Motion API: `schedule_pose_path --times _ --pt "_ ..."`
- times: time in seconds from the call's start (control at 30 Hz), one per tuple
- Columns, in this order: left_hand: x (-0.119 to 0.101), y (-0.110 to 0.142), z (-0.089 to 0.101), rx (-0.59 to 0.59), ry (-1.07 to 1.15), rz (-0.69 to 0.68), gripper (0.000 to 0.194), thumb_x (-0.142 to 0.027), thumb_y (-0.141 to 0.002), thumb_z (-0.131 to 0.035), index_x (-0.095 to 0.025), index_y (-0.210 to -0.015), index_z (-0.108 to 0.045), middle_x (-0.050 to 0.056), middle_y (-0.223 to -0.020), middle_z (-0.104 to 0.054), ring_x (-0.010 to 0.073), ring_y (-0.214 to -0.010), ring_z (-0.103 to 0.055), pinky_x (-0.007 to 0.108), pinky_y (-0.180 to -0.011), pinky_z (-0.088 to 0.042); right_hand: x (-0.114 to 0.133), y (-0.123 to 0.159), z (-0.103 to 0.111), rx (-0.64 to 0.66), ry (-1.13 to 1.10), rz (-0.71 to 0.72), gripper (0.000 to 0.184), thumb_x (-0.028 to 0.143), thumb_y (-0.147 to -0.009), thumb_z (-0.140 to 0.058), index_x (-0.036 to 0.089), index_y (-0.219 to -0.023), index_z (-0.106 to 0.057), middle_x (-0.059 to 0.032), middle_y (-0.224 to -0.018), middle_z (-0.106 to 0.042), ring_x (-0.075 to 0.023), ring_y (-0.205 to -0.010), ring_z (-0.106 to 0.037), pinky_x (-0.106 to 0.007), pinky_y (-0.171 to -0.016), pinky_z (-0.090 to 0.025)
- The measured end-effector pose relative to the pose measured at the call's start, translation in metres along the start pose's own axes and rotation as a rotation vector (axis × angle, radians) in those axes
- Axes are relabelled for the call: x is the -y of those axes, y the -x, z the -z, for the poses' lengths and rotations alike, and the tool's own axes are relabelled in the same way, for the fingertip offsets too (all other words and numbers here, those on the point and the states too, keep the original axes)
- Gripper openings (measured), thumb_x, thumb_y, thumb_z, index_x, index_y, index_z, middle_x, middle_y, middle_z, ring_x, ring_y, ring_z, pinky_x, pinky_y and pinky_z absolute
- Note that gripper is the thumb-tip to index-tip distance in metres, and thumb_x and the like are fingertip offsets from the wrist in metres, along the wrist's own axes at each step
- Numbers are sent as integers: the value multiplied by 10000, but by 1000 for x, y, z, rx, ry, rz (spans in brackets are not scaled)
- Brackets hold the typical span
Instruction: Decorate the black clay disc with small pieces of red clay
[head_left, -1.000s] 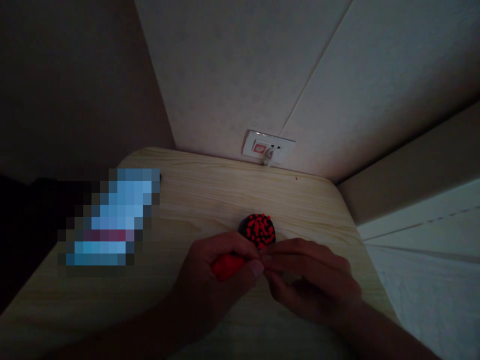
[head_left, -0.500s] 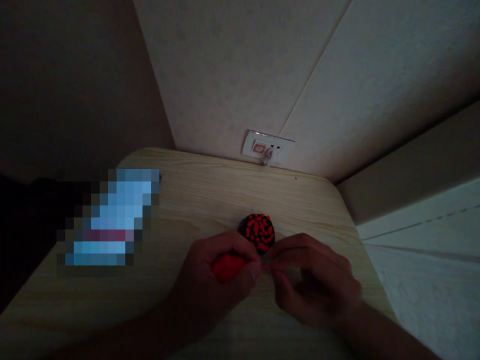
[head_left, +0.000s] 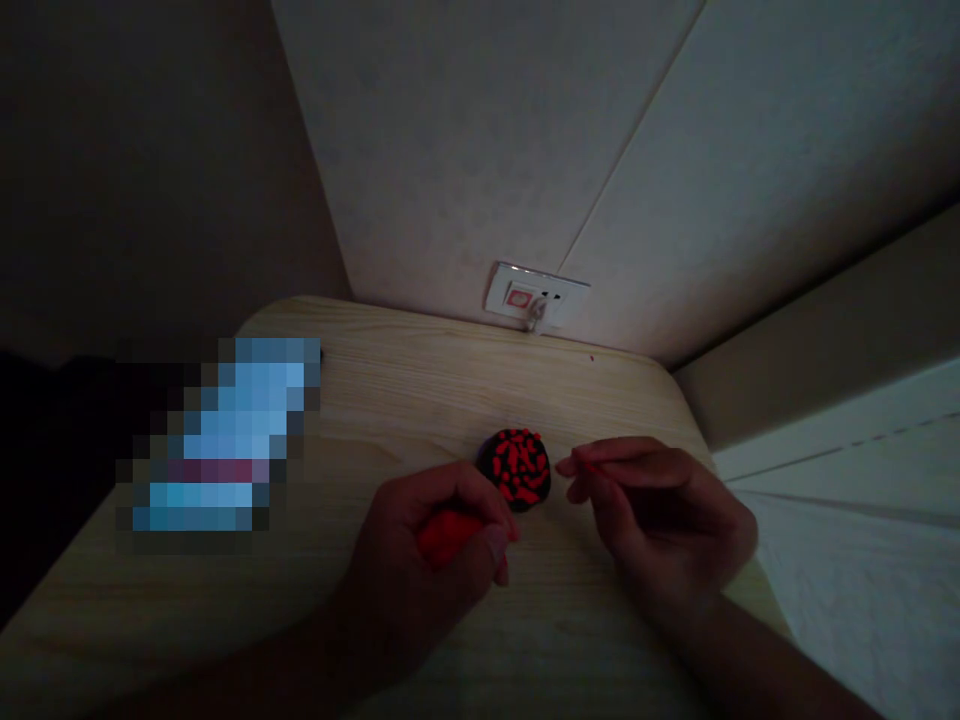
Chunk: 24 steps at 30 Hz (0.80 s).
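Note:
A lump of red modelling clay sits in my left hand, its fingers closed round it. My right hand is closed in a pinch, and a small bit of red clay shows at the fingertips. Between the hands and slightly beyond them lies a round black piece dotted with short red strips and blobs. My right fingertips are just right of it, apart from it. The left fingers overlap its near edge in view; whether they touch it I cannot tell.
The wooden table has rounded far corners against the wall. A pixelated bright screen lies at the left. On the wall behind is a socket plate with a plug in it. A tiny red speck lies near the back edge.
My right hand has moved away from the left, up and to the right, taking a small red bit. The thin red strand stretched between the hands is gone. The left hand has barely moved.

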<state>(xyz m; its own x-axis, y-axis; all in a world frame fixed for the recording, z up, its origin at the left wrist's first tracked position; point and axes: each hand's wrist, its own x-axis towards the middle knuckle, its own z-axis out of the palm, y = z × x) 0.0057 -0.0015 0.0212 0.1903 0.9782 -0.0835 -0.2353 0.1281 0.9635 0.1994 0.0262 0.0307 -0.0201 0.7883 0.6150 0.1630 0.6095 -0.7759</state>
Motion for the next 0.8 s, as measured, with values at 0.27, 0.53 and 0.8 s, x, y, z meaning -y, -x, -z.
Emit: schedule_pose_path --times 0.27,0.53,0.8 --pt "3 2 -1 34 -19 -25 78 -154 -778 -690 -170 -711 -652 10 -682 -684 110 -528 -609 211 -514 -500 0 -4 -2 68 15 33 309 -30 -738 -799 225 -909 -767 -29 -814 -785 -172 -726 -748 -277 -633 -655" --pt "5 2 -2 50 31 29 59 -147 -790 -687 -173 -742 -665 6 -654 -691 113 -514 -614 207 -500 -505 -3 -5 1 137 127 21 150 115 -796 -835 235 -881 -806 -30 -762 -778 -169 -644 -713 -271 -545 -601" --pt "4 0 -3 10 -19 76 28 -152 -750 -737 -176 -741 -725 1 -631 -689 116 -531 -609 194 -499 -479 -8 -2 1 144 139 -103 203 132 -955 -651 233 -1077 -779 -34 -834 -786 -152 -697 -722 -281 -629 -606"
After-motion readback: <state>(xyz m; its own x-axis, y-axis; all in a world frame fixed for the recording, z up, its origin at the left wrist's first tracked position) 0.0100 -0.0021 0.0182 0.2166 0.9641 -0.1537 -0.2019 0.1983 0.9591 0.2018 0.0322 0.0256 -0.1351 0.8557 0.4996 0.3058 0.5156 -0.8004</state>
